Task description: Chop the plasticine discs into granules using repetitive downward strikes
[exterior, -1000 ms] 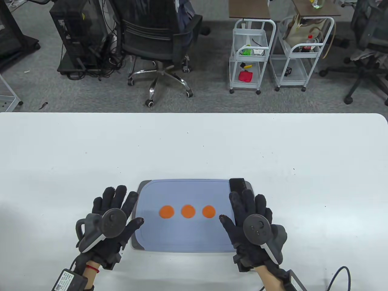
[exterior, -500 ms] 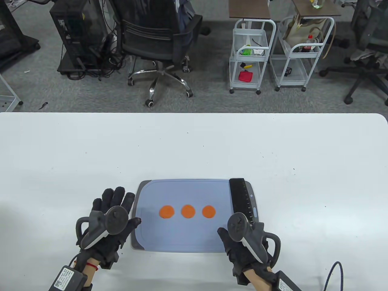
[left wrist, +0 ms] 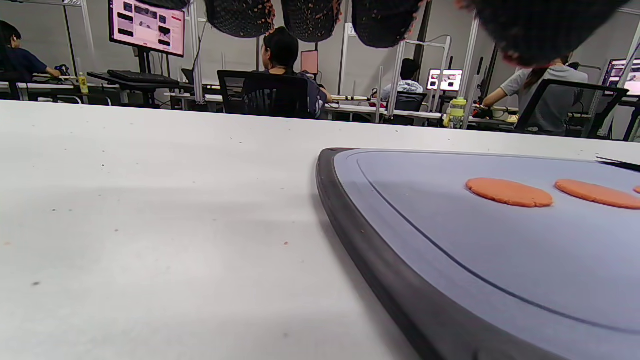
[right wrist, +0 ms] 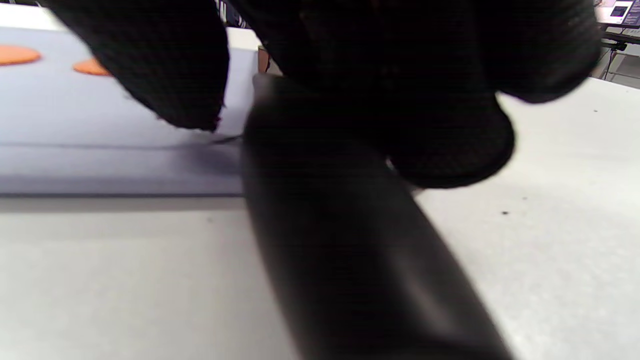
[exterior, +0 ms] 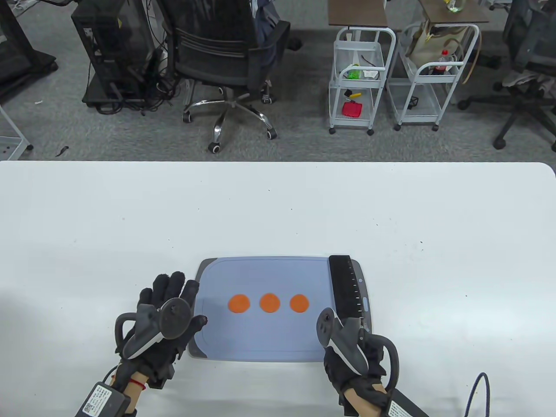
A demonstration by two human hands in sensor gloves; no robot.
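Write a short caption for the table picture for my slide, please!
Three orange plasticine discs wait on a blue cutting board as the right hand closes around the black knife.

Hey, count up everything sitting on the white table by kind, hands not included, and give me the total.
Orange plasticine discs: 3
Cutting board: 1
Black cleaver: 1
Total: 5

Three whole orange discs (exterior: 269, 302) (in a row)
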